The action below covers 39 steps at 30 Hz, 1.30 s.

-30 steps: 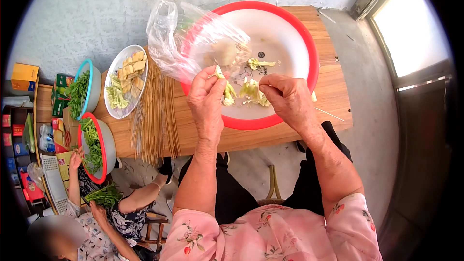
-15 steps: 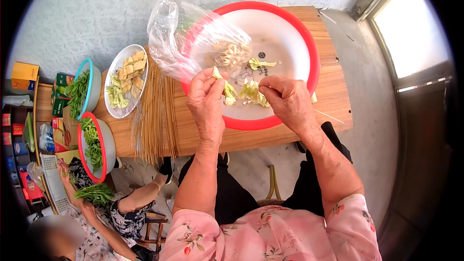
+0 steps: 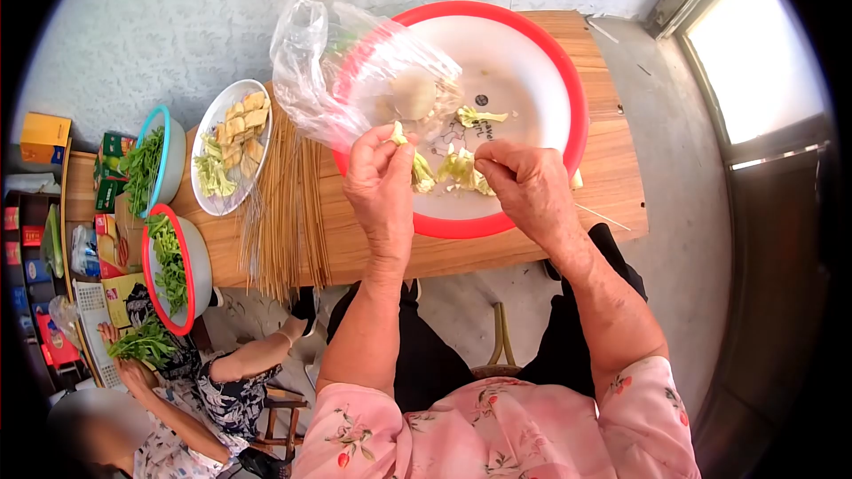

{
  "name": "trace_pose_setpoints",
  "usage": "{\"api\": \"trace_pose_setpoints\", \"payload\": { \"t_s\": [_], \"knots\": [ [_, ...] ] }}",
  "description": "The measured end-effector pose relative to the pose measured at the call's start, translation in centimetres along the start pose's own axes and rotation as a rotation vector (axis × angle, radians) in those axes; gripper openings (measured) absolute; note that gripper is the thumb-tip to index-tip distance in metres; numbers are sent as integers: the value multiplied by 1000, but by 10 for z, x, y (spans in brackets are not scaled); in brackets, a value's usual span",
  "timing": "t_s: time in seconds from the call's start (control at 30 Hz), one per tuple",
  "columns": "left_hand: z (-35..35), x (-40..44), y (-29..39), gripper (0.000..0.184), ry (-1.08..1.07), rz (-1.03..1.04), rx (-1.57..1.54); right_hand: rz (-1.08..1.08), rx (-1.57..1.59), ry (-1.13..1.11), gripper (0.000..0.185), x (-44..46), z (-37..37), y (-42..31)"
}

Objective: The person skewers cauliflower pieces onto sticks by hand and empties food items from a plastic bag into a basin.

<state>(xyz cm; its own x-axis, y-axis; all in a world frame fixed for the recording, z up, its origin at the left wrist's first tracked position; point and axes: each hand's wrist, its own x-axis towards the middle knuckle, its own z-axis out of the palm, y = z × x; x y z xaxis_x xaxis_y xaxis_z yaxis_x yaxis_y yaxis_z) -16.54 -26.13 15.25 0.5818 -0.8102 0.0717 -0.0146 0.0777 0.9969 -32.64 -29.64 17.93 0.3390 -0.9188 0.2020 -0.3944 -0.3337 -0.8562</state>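
Note:
My left hand (image 3: pixel 380 179) pinches a small cauliflower floret (image 3: pixel 398 134) between thumb and fingertips above the near left part of a large white basin with a red rim (image 3: pixel 579 115). Closed in a pinch over the basin's near right side is my right hand (image 3: pixel 530 182). A thin wooden skewer (image 3: pixel 605 218) sticks out behind it, in line with the pinch; its remaining length is hidden by the hand. Loose cauliflower pieces (image 3: pixel 461 168) lie in the basin between my hands, and another piece (image 3: pixel 479 115) farther back. A clear plastic bag (image 3: pixel 306 62) holding pale pieces hangs over the rim.
Bamboo skewers (image 3: pixel 288 213) lie bunched left of the basin. Beyond them stand a white plate (image 3: pixel 213 206) of cauliflower and tan chunks, a blue-rimmed bowl (image 3: pixel 176 164) and a red-rimmed bowl (image 3: pixel 202 266) of greens. At lower left another person holds leafy greens (image 3: pixel 142 343).
My hands stay almost where they were. At lower left, the other person's hands and bunch of greens have shifted left and slightly upward.

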Motion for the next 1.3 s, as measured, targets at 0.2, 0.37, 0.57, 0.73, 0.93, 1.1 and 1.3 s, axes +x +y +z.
{"api": "trace_pose_setpoints", "payload": {
  "t_s": [0.2,0.37,0.57,0.73,0.93,1.1,1.3],
  "knots": [
    [3,2,-2,20,82,208,251,0,-32,-6,6,-1,-1,-2],
    [0,8,-12,17,87,290,360,-45,-102,-1,6,-2,0,-2],
    [-2,9,-7,14,42,304,414,-87,-144,7,5,-3,4,-4],
    [0,5,-2,14,-5,162,226,-90,-202,25,3,-5,8,-6],
    [-2,5,0,25,29,96,389,-156,-260,23,2,-6,14,-6],
    [-7,10,-16,33,9,218,294,-166,-251,34,2,-6,15,-6],
    [-7,9,-13,27,22,234,394,-161,-280,15,3,-8,16,-7]
  ]
}}
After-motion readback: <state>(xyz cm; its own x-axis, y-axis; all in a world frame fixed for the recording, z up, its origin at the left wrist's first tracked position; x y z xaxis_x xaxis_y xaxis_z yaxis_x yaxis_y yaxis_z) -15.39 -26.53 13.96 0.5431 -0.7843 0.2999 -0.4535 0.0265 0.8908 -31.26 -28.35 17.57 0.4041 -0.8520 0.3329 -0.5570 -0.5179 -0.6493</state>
